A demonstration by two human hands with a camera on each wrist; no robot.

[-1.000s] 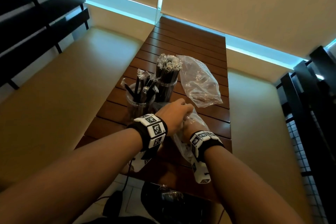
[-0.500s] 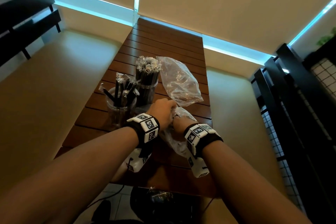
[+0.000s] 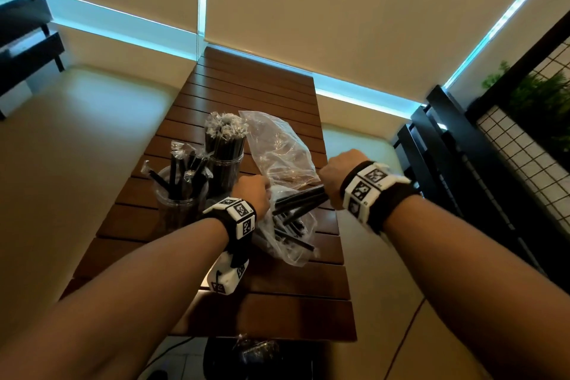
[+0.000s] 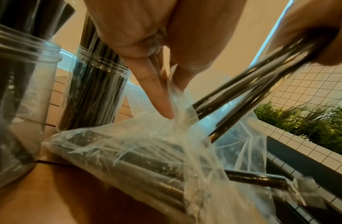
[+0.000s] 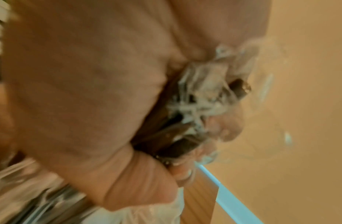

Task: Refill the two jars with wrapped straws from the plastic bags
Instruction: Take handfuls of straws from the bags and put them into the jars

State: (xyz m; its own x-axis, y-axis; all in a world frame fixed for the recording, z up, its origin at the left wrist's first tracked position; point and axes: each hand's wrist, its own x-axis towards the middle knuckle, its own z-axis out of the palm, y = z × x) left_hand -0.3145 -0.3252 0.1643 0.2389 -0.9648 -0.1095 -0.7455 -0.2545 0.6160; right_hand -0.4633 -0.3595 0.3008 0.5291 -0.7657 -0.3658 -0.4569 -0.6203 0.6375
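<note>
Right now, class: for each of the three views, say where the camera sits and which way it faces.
Head: worn high, facing down at table, both forearms, left hand, right hand.
Left wrist: low, along fingers pinching the bag, jars behind.
Right wrist: against the palm, right hand gripping straws.
Shared: all show bag and straws.

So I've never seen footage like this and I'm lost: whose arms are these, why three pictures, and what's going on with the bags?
No machine here: a person wears one camera on the head and one on each wrist. The head view looks down at a slatted wooden table with two jars of black wrapped straws and an empty bag. The left hand pinches the nearer plastic bag, seen close in the left wrist view. The right hand grips a bunch of straws, partly drawn out; its own view is blurred.
</note>
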